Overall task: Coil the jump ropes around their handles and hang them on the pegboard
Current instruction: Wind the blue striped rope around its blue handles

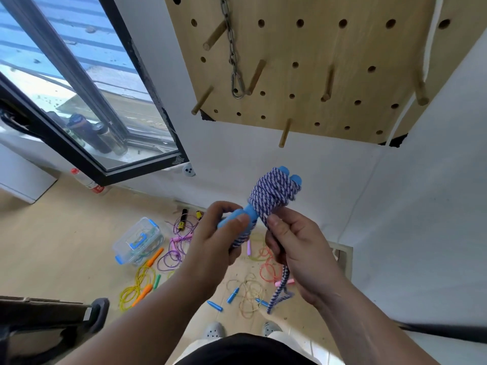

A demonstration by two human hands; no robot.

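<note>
Hands first: the left hand curls round the blue handles, and the right hand pinches a strand of the purple-and-white jump rope, which is coiled thick on those handles, its tail dangling below. Above them is the wooden pegboard; loose ropes litter the floor.

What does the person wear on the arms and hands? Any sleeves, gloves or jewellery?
Nothing is worn there: the left hand and the right hand show no gloves, rings or watch, and no sleeve is in view on either arm.
</note>
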